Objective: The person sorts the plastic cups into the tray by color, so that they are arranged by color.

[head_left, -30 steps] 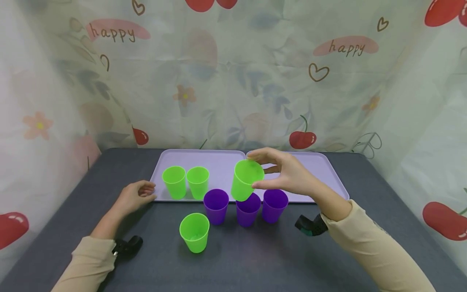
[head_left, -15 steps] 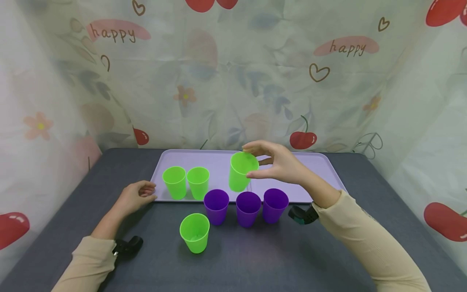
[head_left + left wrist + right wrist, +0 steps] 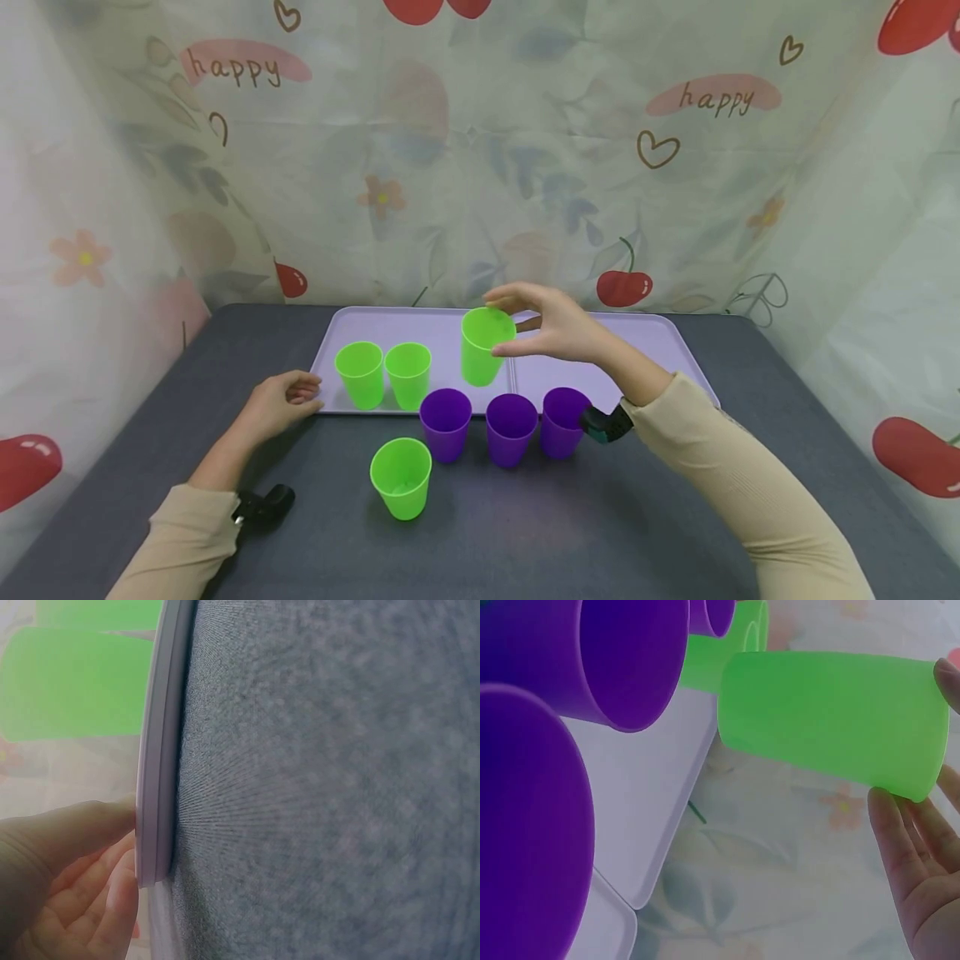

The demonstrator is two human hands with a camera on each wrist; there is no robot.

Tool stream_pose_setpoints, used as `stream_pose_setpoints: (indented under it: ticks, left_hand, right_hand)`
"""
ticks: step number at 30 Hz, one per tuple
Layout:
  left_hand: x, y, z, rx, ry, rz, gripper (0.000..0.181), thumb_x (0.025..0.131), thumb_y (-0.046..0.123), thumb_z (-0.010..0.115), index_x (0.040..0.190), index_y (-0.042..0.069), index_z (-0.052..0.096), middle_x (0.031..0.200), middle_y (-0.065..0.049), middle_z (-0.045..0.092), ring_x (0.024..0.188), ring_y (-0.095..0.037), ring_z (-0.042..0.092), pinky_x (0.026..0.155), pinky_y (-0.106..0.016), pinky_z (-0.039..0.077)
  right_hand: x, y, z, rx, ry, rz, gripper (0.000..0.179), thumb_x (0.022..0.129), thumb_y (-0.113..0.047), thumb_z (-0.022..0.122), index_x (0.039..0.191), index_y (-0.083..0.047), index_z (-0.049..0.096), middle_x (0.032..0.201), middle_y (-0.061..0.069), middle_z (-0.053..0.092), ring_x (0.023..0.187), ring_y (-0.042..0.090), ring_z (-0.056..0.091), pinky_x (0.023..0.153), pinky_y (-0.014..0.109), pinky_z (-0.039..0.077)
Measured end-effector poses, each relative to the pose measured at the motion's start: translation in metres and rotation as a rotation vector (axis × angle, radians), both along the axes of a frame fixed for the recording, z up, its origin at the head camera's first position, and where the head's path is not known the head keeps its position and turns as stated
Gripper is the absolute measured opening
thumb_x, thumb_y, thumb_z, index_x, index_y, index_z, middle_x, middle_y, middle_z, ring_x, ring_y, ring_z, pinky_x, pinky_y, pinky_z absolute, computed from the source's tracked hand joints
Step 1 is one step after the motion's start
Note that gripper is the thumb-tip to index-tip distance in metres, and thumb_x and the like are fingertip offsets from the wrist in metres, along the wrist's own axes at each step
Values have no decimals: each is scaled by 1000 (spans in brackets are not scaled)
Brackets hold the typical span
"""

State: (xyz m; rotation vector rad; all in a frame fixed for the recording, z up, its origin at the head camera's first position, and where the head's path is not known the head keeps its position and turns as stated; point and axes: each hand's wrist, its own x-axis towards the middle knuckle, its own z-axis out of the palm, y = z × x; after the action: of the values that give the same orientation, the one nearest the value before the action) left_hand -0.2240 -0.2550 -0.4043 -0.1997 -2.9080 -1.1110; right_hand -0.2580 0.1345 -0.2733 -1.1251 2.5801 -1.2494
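My right hand [image 3: 542,327] pinches the rim of a green cup [image 3: 483,347] and holds it in the air over the left lilac tray [image 3: 442,327]; the right wrist view shows this cup [image 3: 832,721] between fingertip and thumb. Two more green cups [image 3: 360,374] [image 3: 407,374] stand on that tray. My left hand [image 3: 279,403] rests on the table with loosely curled fingers touching the tray's front left corner [image 3: 156,802]. A lone green cup [image 3: 401,477] stands on the table nearer me. Three purple cups [image 3: 445,423] [image 3: 511,428] [image 3: 562,420] stand in a row before the trays.
A second lilac tray [image 3: 652,340] lies to the right of the first. The dark grey table [image 3: 525,533] ends at a printed cloth backdrop [image 3: 465,150] behind and at both sides.
My right hand has carried the green cup up, back and leftward, from above the middle purple cup to over the left tray. The left hand has stayed put.
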Motion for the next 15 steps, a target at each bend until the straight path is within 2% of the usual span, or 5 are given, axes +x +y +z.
stream_pose_setpoints:
  ticks: [15]
  left_hand:
    - [0, 0, 0, 0, 27, -13, 34, 83, 9, 67, 111, -9, 59, 105, -26, 65, 93, -33, 64, 82, -44, 53]
  right_hand:
    - [-25, -20, -8, 92, -2, 47, 59, 74, -17, 78, 127, -9, 54, 126, 9, 60, 114, 25, 59, 89, 37, 54]
